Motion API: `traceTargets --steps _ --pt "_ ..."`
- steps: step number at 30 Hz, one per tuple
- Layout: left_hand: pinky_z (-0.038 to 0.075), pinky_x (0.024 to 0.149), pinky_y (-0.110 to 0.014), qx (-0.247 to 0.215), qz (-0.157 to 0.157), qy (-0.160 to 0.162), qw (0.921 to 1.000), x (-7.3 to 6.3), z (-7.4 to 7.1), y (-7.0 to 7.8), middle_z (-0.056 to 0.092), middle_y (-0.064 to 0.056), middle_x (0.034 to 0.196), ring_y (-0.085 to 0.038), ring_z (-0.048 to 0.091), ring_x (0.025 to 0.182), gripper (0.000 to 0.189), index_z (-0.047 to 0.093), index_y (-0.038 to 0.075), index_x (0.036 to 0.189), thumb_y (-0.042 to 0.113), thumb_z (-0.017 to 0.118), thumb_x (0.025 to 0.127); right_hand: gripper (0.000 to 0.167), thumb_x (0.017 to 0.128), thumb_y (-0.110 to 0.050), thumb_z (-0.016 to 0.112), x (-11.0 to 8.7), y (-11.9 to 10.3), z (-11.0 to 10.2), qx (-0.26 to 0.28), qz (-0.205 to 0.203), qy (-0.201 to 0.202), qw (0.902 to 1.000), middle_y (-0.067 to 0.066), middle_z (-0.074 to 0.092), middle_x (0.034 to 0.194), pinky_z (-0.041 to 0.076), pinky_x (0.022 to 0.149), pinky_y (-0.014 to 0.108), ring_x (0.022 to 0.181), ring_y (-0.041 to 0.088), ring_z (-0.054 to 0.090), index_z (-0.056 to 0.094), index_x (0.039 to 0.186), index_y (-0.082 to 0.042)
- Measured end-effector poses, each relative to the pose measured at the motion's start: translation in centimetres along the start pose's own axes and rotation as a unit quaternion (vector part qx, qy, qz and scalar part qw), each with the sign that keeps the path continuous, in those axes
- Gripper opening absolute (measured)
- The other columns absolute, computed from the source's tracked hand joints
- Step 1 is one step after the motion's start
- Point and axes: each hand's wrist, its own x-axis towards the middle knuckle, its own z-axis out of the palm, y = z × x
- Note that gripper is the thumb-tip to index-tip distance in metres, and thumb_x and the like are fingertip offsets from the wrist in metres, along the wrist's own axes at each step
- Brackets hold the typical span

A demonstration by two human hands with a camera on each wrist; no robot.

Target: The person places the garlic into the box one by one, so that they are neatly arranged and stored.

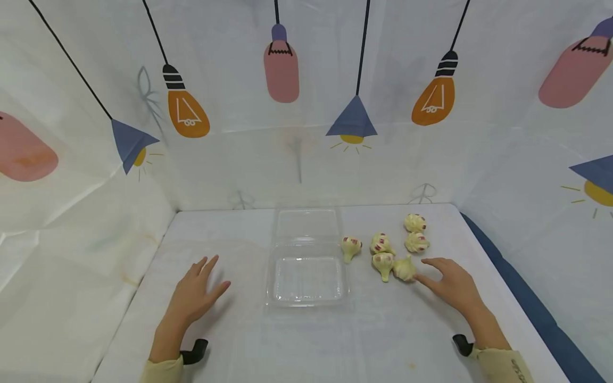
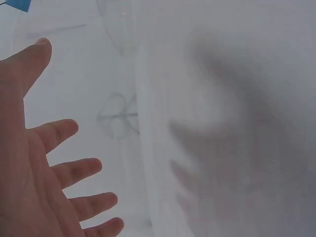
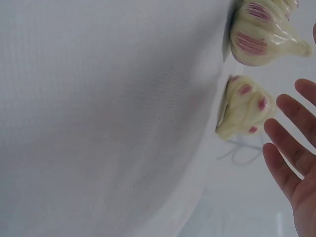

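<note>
Several pale yellow garlic bulbs [image 1: 351,246] with reddish-purple patches lie in a loose group on the right half of the white table. My right hand [image 1: 450,284] is beside the nearest bulb [image 1: 405,268], thumb tip right at its edge, fingers spread and holding nothing. Two garlic bulbs [image 3: 266,34] appear close to those fingers in the right wrist view. A clear plastic clamshell box [image 1: 308,307] stands with its lid folded back at the table's middle. Left of it, my left hand [image 1: 193,292] hovers over the table with fingers extended, nothing in its grasp.
White cloth walls [image 1: 230,159] printed with lamps and bulbs rise behind and at both sides of the white table [image 1: 306,351]. Beyond the table's right edge shows a dark blue strip [image 1: 517,287]. Both wrists carry a black mount [image 1: 195,351].
</note>
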Motion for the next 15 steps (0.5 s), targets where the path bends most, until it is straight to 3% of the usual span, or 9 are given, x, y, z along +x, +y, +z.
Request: traceTargets --steps 7,15 --pt "0.035 0.094 -0.064 -0.040 0.011 0.006 0.9991 0.3 -0.4 1.2 0.038 -0.024 0.146 -0.048 0.040 0.126 0.073 0.037 0.010 0.149 0.053 0.057 0.094 0.049 0.084 -0.039 0.076 0.3 -0.4 0.1 0.013 -0.005 0.025 0.9996 0.023 0.066 0.112 0.043 0.086 0.058 0.107 0.044 0.057 0.069 0.113 0.000" --pt "0.038 0.096 -0.058 -0.128 0.036 0.041 0.9903 1.3 0.2 1.9 0.048 -0.012 0.139 -0.035 0.046 0.126 0.055 0.050 0.015 0.142 0.039 0.062 0.095 0.048 0.085 -0.037 0.075 0.9 -0.8 0.2 0.014 0.001 0.009 0.9999 0.023 0.066 0.112 0.044 0.086 0.058 0.107 0.044 0.057 0.069 0.114 0.001"
